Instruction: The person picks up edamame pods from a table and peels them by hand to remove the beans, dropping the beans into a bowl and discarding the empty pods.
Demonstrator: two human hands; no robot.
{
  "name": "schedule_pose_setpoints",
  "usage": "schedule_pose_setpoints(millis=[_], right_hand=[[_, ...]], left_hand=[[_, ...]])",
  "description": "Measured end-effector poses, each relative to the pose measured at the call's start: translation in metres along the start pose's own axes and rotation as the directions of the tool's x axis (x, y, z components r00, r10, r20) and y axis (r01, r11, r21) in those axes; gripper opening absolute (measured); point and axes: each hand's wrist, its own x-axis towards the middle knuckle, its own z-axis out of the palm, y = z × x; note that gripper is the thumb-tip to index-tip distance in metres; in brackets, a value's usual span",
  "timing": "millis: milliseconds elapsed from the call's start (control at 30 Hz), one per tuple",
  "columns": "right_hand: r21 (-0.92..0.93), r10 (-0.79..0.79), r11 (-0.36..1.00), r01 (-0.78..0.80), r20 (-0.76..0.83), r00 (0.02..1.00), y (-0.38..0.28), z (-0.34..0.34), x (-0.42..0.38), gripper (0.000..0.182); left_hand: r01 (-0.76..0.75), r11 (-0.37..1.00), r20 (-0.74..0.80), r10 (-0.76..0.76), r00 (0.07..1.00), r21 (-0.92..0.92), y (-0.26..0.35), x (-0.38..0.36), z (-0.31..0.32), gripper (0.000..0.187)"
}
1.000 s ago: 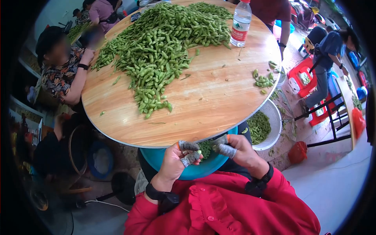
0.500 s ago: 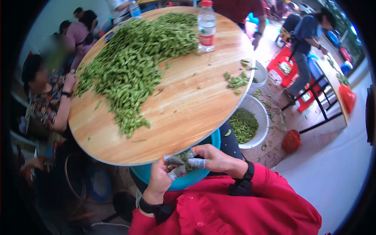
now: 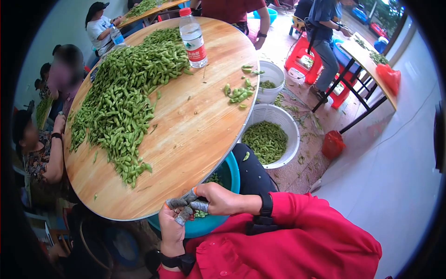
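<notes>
My left hand point(image 3: 173, 228) and my right hand point(image 3: 219, 199) meet above a teal basin point(image 3: 233, 173), near the edge of the round wooden table point(image 3: 200, 135). Grey sleeves cover several thumb and finger tips. Both hands are closed in a pinch, fingertips together; anything between them is too small or hidden to name. Shelled green beans point(image 3: 200, 214) show inside the basin below. A large heap of green soybean pods point(image 3: 123, 100) covers the table's far left half, and a few loose pods point(image 3: 240, 94) lie by its right edge.
A red-capped water bottle point(image 3: 193, 42) stands on the table. Right of it, on the floor, are a white basket point(image 3: 291, 135) of pods and a white bucket point(image 3: 275, 88). A red bag point(image 3: 333, 144) lies near the wall. Other people sit or stand around, one at a side table point(image 3: 371, 69).
The view has shifted, so the table and my hands appear further left and the hands lower. My hands stay together, fingertips still pinched; more of the basin's inside shows.
</notes>
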Motion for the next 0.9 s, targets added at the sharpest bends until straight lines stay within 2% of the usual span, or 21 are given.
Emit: schedule_pose_setpoints(millis=[67,100,167,267,300,333,367,400,433,467,500,533,567,600,633,667,733,767,867,900], right_hand=[[-0.099,-0.049,0.994,0.047,-0.021,0.999,0.001,0.002,0.000,0.010],[-0.179,0.008,0.984,0.002,0.059,0.998,-0.006,-0.001,-0.001,0.017],[-0.219,-0.004,0.976,0.009,0.023,1.000,-0.003,-0.001,-0.003,0.016],[-0.272,-0.071,0.961,0.054,-0.054,0.996,-0.006,-0.013,-0.010,0.012],[-0.320,-0.133,0.944,0.086,-0.129,0.983,-0.011,-0.024,-0.014,0.010],[-0.402,-0.108,0.915,0.037,-0.156,0.982,-0.017,-0.040,-0.019,0.009],[-0.395,-0.053,0.917,-0.060,-0.269,0.962,0.001,-0.057,-0.029,0.007],[-0.523,-0.076,0.846,-0.108,-0.318,0.945,-0.011,-0.083,-0.034,0.006],[-0.612,0.113,0.693,-0.381,-0.430,0.896,-0.005,-0.111,-0.047,0.017],[-0.652,0.092,0.584,-0.483,-0.538,0.838,0.012,-0.138,-0.059,0.018],[-0.595,0.154,0.507,-0.624,-0.650,0.744,0.014,-0.157,-0.069,0.018],[-0.628,0.048,0.473,-0.618,-0.682,0.730,0.021,-0.169,-0.079,0.018],[-0.629,-0.003,0.529,-0.570,-0.672,0.740,0.031,-0.181,-0.090,0.012],[-0.607,0.079,0.499,-0.619,-0.679,0.730,0.024,-0.183,-0.091,0.010],[-0.543,0.124,0.566,-0.621,-0.688,0.715,0.018,-0.179,-0.089,0.011],[-0.469,0.173,0.627,-0.622,-0.695,0.698,0.011,-0.168,-0.084,0.012],[-0.431,0.137,0.725,-0.536,-0.674,0.726,0.007,-0.149,-0.072,0.016],[-0.384,0.082,0.815,-0.434,-0.665,0.743,0.014,-0.141,-0.067,0.015],[-0.327,0.164,0.864,-0.384,-0.537,0.827,0.006,-0.115,-0.049,0.016],[-0.301,0.150,0.895,-0.331,-0.496,0.855,-0.004,-0.104,-0.042,0.016]], left_hand=[[-0.014,1.000,-0.002,0.014,1.000,-0.018,-0.001,0.002,0.004,0.025],[-0.006,0.998,0.003,0.006,1.000,-0.060,-0.002,0.003,0.003,0.025],[0.010,0.994,0.040,-0.005,0.999,-0.110,-0.008,0.004,0.000,0.028],[0.043,0.999,0.097,-0.042,0.994,-0.004,-0.014,0.004,-0.006,0.029],[0.011,0.994,0.087,-0.021,0.996,0.113,-0.015,0.002,-0.005,0.027],[-0.050,0.971,0.035,0.043,0.998,0.232,-0.018,0.002,-0.001,0.021],[-0.062,0.917,0.023,0.058,0.998,0.393,-0.018,0.000,-0.003,0.018],[-0.065,0.838,0.020,0.065,0.998,0.541,-0.016,-0.001,-0.006,0.015],[-0.118,0.829,0.031,0.121,0.992,0.546,-0.009,-0.003,-0.008,0.014],[-0.171,0.818,0.053,0.171,0.984,0.548,-0.001,-0.004,-0.008,0.014],[-0.224,0.806,0.083,0.214,0.973,0.549,0.007,-0.004,-0.007,0.013],[-0.270,0.719,0.063,0.301,0.952,0.641,0.017,0.002,-0.009,0.014],[-0.305,0.620,0.054,0.388,0.920,0.723,0.030,0.011,-0.013,0.015],[-0.323,0.512,0.054,0.472,0.880,0.796,0.043,0.021,-0.016,0.016],[-0.325,0.381,0.088,0.523,0.848,0.866,0.056,0.034,-0.018,0.017],[-0.316,0.239,0.134,0.564,0.815,0.918,0.069,0.046,-0.020,0.018],[-0.347,-0.064,0.317,0.583,0.748,0.936,0.071,0.079,-0.035,0.015],[-0.350,-0.214,0.407,0.571,0.713,0.912,0.071,0.091,-0.042,0.014],[-0.282,-0.315,0.391,0.369,0.844,0.906,0.078,0.103,-0.049,0.008],[-0.292,-0.345,0.422,0.400,0.814,0.892,0.078,0.104,-0.051,0.006]])
